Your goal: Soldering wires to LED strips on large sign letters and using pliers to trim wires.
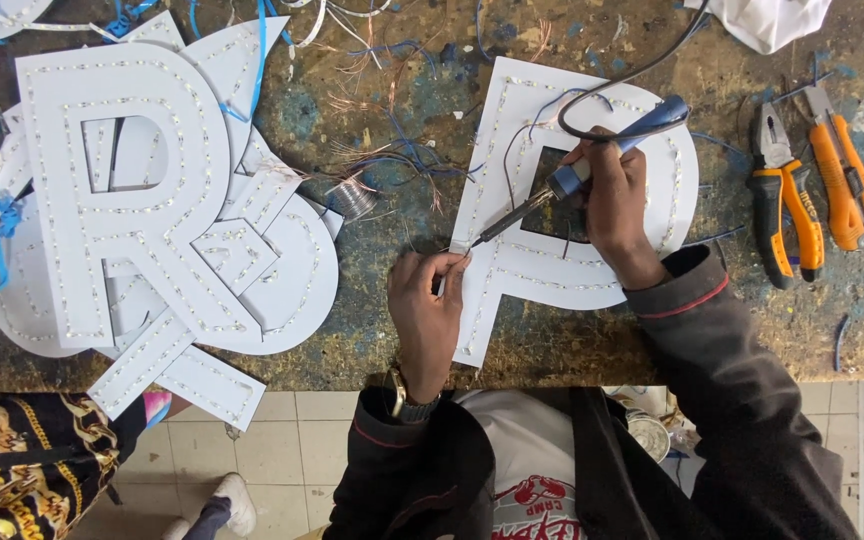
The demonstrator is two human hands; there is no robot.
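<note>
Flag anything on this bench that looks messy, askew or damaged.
Loose copper and blue wire offcuts lie scattered across the scarred, paint-stained bench. The white cut-out letters are stacked askew, overhanging the bench edge. The right hand holds a soldering iron; nothing looks broken.

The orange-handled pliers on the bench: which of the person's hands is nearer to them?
Right. The right hand, gripping the soldering iron, lies just left of the pliers; the left hand is farther left.
</note>
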